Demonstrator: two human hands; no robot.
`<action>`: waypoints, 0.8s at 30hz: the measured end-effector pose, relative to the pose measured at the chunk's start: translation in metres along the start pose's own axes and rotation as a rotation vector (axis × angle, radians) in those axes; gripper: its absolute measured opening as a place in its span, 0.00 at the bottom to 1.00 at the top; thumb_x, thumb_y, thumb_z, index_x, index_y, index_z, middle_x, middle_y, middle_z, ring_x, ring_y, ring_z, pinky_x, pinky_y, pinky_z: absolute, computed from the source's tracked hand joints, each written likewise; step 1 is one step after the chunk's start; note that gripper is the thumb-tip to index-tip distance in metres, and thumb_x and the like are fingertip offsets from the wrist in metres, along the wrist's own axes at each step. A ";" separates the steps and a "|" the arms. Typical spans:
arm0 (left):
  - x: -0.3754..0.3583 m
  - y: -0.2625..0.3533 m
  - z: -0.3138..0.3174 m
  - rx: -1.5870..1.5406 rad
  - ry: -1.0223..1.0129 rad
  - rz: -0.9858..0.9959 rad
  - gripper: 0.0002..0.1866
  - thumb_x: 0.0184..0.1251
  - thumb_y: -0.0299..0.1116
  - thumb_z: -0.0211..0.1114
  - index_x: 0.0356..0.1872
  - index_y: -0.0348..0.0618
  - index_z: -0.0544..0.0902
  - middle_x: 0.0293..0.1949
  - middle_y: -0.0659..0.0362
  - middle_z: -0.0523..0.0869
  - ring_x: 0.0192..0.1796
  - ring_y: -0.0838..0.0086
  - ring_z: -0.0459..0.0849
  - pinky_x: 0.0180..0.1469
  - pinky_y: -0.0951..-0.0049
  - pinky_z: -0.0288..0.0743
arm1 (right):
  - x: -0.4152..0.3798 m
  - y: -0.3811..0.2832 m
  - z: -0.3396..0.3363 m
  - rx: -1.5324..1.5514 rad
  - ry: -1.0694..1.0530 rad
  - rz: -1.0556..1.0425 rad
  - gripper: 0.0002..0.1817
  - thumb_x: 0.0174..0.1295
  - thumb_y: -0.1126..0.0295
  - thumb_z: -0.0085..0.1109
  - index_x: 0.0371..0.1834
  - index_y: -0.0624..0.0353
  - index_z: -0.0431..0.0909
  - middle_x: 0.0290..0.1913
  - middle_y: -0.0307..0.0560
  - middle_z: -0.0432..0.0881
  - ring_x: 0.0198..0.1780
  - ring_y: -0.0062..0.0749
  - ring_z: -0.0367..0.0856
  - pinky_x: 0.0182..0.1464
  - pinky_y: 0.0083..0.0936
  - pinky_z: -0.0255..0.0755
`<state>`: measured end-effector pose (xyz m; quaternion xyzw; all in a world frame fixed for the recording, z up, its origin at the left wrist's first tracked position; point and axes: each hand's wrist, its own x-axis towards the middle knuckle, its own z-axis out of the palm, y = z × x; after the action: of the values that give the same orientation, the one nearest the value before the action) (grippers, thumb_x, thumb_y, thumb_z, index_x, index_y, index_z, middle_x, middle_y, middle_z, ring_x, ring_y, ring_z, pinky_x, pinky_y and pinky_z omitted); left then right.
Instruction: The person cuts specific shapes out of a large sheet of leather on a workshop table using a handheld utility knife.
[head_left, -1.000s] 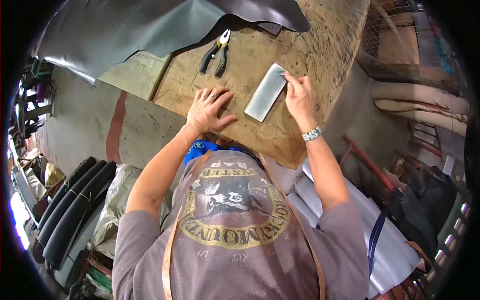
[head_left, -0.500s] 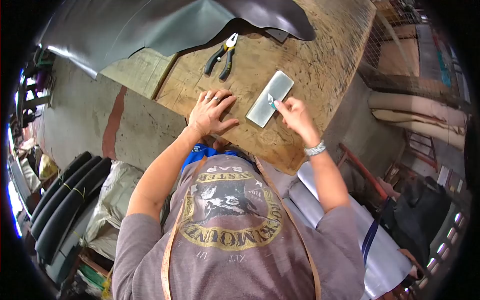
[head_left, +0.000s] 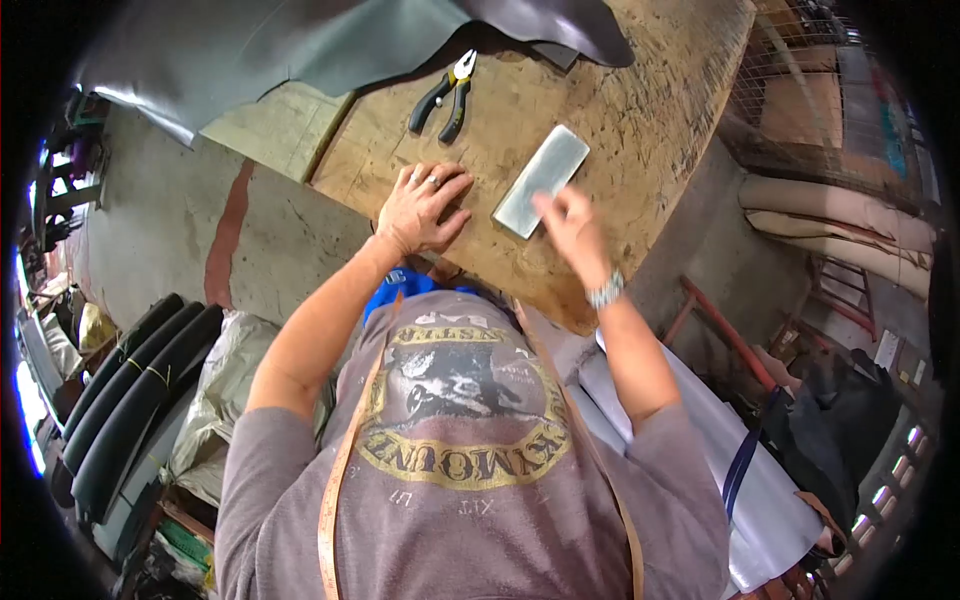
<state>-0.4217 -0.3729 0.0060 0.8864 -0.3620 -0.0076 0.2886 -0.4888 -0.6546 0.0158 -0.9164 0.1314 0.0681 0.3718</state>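
Right hand (head_left: 570,225) now nearer the close end of grey rectangular slab (head_left: 557,160), blurred; grip unclear. Slab lies on scarred brown wooden surface (head_left: 645,130), left hand (head_left: 420,210) open beside it. Long beige rolls (head_left: 835,212), room's right.

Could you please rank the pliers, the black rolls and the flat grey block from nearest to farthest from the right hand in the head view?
From the right hand:
1. Flat grey block, right by the fingers, on the table.
2. Pliers, farther left on the table.
3. Black rolls, at the far left, off the table.
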 end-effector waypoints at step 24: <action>-0.001 -0.003 0.002 0.035 0.044 0.045 0.26 0.62 0.43 0.71 0.61 0.50 0.81 0.61 0.59 0.80 0.62 0.59 0.76 0.66 0.57 0.66 | -0.007 -0.018 -0.025 -0.003 -0.292 0.035 0.30 0.63 0.45 0.67 0.19 0.62 0.74 0.17 0.48 0.75 0.21 0.32 0.73 0.27 0.36 0.67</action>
<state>-0.4211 -0.3721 0.0024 0.8830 -0.3753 0.0249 0.2809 -0.4896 -0.6582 0.0469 -0.8949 0.0916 0.2075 0.3844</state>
